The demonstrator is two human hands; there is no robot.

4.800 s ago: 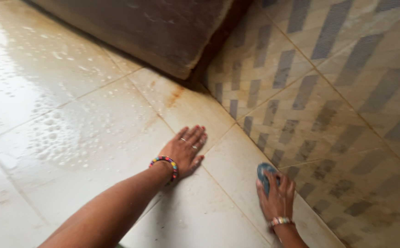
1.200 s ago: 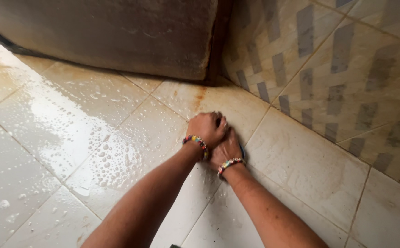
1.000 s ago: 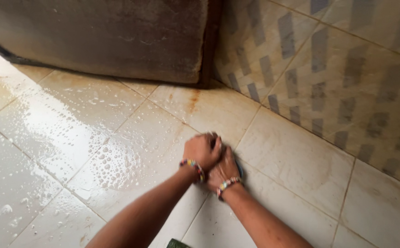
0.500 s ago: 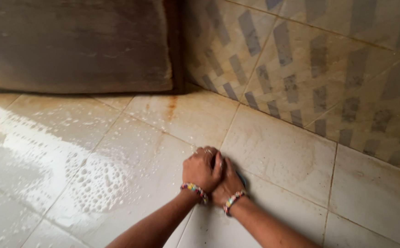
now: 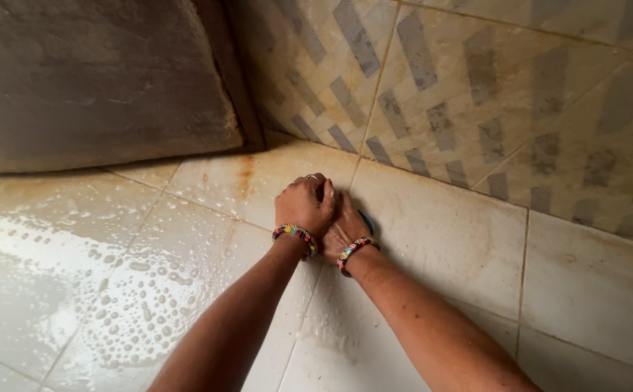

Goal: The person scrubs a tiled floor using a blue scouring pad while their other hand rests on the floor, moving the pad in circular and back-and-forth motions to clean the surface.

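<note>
Floor (image 5: 440, 239) wet, soapy tile | patterned wall (image 5: 476, 94) | left hand (image 5: 303, 205) stacked over right hand (image 5: 345, 226) gripping blue scrubber (image 5: 366, 220)

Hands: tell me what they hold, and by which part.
The right hand presses a blue scrubber to the floor tile, covering all but its edge. The left hand lies over the right.

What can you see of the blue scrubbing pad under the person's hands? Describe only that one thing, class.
Only a thin blue sliver of the scrubbing pad shows, peeking out at the right edge of the right hand. It lies flat on the wet floor tile, near the patterned wall. The right hand covers it and the left hand overlaps that hand. Its shape, material and texture cannot be told.
</note>
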